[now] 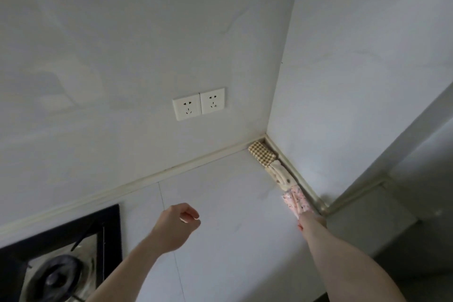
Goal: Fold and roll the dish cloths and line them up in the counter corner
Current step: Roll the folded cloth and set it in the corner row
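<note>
Three rolled dish cloths lie in a row along the right wall, starting from the counter corner. The brown checked roll (261,152) is deepest in the corner, a cream roll (280,174) follows it, and a pink flowered roll (295,200) is nearest me. My right hand (311,222) rests against the near end of the pink roll, fingers on it. My left hand (177,224) hovers over the middle of the white counter (220,203), loosely curled and holding nothing.
A double wall socket (198,104) sits on the back wall above the counter. A black gas hob (61,260) with a burner fills the lower left. A cream sealing strip (147,179) runs along both walls. The counter ends at the right behind my right arm.
</note>
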